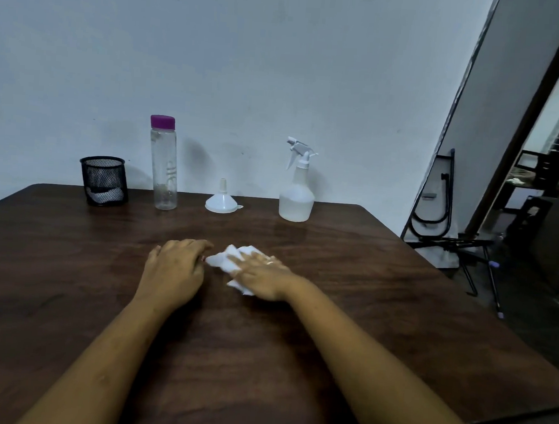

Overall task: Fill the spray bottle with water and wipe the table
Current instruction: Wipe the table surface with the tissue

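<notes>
A white spray bottle (297, 193) with its trigger head on stands at the back of the dark wooden table (69, 263), liquid in its lower half. A white tissue (227, 259) lies crumpled in the middle of the table. My right hand (262, 277) presses flat on the tissue, fingers spread over it. My left hand (175, 269) rests palm down on the wood just left of the tissue, its fingertips near the tissue's edge, holding nothing. A clear bottle with a purple cap (164, 164) stands at the back left and looks empty.
A white funnel (223, 201) sits upside down between the two bottles. A black mesh cup (104, 180) with something white inside stands at the far left back. A wall runs behind the table. Folded metal frames (461, 244) lie on the floor to the right.
</notes>
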Tool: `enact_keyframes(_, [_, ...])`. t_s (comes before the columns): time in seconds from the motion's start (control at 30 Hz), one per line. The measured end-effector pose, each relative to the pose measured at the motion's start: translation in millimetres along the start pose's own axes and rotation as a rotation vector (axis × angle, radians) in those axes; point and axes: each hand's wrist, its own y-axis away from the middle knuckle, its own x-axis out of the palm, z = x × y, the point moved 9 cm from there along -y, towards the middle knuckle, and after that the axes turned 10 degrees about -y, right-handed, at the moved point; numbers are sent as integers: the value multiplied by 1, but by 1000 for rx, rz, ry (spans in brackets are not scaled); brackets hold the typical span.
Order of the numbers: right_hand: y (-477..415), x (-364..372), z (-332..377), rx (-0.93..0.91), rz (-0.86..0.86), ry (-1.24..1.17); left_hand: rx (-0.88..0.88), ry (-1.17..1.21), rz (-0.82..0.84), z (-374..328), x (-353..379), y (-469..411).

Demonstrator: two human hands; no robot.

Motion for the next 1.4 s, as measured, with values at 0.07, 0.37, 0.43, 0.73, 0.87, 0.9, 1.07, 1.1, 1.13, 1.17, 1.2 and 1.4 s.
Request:
enact_keyframes(0.07, [9, -8, -34, 44, -59, -6, 3, 4, 11, 0, 1, -1])
enact_keyframes(0.37, [37, -6, -148, 527, -120, -206, -2, 6, 4, 0, 0, -4])
enact_keyframes(0.43, [26, -7, -130, 507, -117, -211, -59, 23, -25, 10, -7, -5])
enact_keyframes(0.73, [-72, -2, 15, 238, -24, -233, -373, 91, -108, 75, -27, 1])
enact_keyframes(0.87, [-94, 3, 81, 88, -3, -214, -430, 171, -137, 93, -27, -1])
enact_keyframes(0.9, [-96, 5, 96, 39, 4, -211, -439, 185, -143, 96, -26, -2])
enact_keyframes(1.07, [-75, 10, 139, -148, 37, -170, -451, 216, -191, 104, -30, -5])
enact_keyframes(1.1, [-69, 10, 142, -180, 53, -145, -449, 218, -207, 104, -32, -6])
enact_keyframes(1.13, [-62, 12, 144, -214, 76, -108, -446, 217, -216, 103, -33, -6])
enact_keyframes(1.17, [-56, 16, 144, -250, 92, -69, -438, 213, -220, 101, -33, -6])
enact_keyframes(1.2, [-49, 19, 143, -283, 93, -43, -426, 206, -220, 99, -33, -6])
enact_keyframes(1.4, [-22, 14, 79, -166, 67, -82, -283, 100, -128, 61, -25, -6])
